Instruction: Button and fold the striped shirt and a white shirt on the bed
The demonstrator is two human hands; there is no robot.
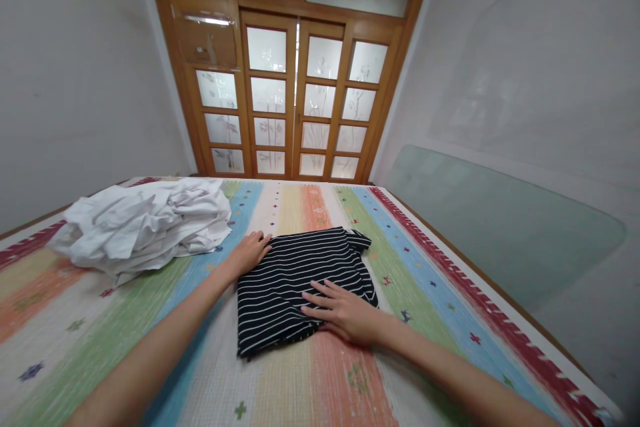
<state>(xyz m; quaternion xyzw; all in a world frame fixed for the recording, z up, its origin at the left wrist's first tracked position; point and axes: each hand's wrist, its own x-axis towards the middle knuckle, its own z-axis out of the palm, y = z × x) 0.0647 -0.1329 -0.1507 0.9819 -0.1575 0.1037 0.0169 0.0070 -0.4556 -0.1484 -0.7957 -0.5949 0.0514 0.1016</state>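
A black garment with thin white stripes [295,280] lies folded into a rough rectangle on the colourful striped cloth [210,373]. At its upper left corner rests my left hand [251,252], fingers on the fabric's edge; their tips are partly hidden. My right hand [343,312] lies flat on the lower right part of the garment, its fingers spread. A small flap of the garment sticks out at the upper right, and its right side is rounded and uneven.
A heap of crumpled white cloth [150,223] sits at the left. Beyond the far edge stand wooden doors with glass panes [295,93]. Walls rise on both sides, with a pale green panel [490,220] along the right one.
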